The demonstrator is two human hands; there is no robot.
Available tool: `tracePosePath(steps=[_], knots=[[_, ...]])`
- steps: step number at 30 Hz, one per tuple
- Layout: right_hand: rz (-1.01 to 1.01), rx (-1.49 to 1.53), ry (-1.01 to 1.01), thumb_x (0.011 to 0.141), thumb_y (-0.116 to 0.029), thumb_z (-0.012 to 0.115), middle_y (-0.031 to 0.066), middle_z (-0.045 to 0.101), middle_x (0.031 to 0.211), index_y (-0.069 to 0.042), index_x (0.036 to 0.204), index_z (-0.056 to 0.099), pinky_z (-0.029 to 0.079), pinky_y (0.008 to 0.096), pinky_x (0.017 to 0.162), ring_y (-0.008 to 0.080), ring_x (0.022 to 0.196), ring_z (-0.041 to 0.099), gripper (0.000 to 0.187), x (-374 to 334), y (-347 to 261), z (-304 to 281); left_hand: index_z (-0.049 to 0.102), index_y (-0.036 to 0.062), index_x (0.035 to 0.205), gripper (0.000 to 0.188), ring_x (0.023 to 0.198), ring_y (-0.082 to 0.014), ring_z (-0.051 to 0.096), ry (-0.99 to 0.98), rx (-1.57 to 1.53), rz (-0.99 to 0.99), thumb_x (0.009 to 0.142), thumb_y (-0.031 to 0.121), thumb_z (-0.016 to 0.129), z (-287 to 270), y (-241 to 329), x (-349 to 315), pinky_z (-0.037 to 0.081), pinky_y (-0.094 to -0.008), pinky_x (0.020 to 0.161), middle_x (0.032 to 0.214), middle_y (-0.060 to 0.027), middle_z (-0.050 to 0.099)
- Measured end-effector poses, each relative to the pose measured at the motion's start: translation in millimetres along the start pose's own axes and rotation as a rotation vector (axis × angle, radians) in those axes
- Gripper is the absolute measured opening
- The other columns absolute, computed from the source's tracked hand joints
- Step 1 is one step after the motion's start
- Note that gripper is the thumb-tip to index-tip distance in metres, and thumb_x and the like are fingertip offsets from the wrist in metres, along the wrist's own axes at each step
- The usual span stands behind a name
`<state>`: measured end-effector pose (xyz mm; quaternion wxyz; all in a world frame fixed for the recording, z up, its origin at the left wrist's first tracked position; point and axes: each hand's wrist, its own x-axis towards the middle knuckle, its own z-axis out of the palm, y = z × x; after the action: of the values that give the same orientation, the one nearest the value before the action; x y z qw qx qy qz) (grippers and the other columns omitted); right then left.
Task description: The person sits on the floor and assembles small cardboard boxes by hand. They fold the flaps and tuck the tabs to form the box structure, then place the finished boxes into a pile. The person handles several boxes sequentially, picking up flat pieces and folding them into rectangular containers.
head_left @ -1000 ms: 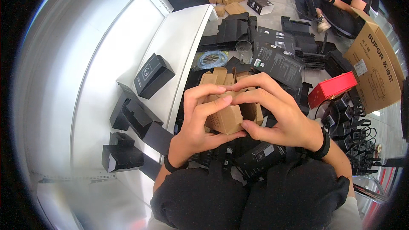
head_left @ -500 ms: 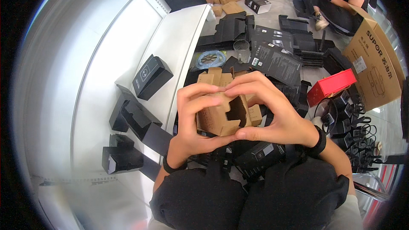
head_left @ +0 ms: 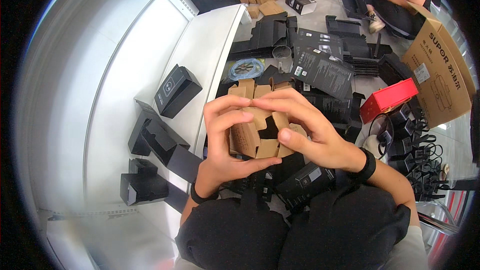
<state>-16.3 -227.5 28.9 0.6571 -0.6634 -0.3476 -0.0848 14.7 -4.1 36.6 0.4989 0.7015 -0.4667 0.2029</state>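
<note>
A small brown cardboard box (head_left: 245,139) is held over my lap, its end flaps partly folded in around a dark opening. My left hand (head_left: 220,137) grips its left side, with the thumb along the bottom edge and the fingers over the top. Across the top and right side curves my right hand (head_left: 315,132), its thumb pressing a flap on the open end. Behind the held box lies more brown cardboard (head_left: 246,86) with raised flaps. Beneath my hands are black boxes (head_left: 305,184), partly hidden.
A white shelf (head_left: 210,30) on the left carries open black boxes (head_left: 178,90). Flattened black boxes (head_left: 325,72), a clear cup (head_left: 282,59) and coiled blue tubing (head_left: 246,69) lie ahead. To the right are a red box (head_left: 389,101) and a large carton (head_left: 440,75). Another person sits far right.
My right thumb has moved up from the box's lower edge onto a flap. The flaps have folded further inward, so the dark opening is smaller.
</note>
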Motion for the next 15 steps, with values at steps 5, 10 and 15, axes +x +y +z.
tracePosePath(steps=[5,10,15], knots=[[0.080,0.085,0.050,0.101,-0.027,0.068,0.0122,0.058,0.133,-0.004,0.142,0.058,0.050,0.0357,0.094,0.0232,0.121,0.057,0.048,-1,-3,2,0.054,0.0084,0.132,0.090,0.124,-0.0310,0.054,-0.026,0.023,0.000,0.059,0.024,0.104,0,-1,-1,0.049,-0.0414,0.102,0.135,-0.0169,0.045],[-0.055,-0.237,0.127,0.088,-0.018,0.077,0.0137,0.059,0.129,-0.005,0.131,0.065,0.049,0.0374,0.096,0.0303,0.119,0.058,0.046,0,-12,-5,0.053,0.0089,0.130,0.086,0.122,-0.0317,0.057,-0.019,-0.019,-0.017,0.061,0.020,0.104,5,0,-1,0.050,-0.0423,0.102,0.134,-0.0165,0.046],[-0.300,-0.769,0.084,0.067,-0.013,0.088,0.0123,0.061,0.130,-0.009,0.109,0.076,0.052,0.0431,0.098,0.0361,0.122,0.058,0.045,6,-41,-15,0.052,0.0089,0.128,0.082,0.118,-0.0330,0.063,-0.025,0.016,-0.015,0.063,0.014,0.102,6,1,3,0.053,-0.0435,0.099,0.132,-0.0164,0.046]])
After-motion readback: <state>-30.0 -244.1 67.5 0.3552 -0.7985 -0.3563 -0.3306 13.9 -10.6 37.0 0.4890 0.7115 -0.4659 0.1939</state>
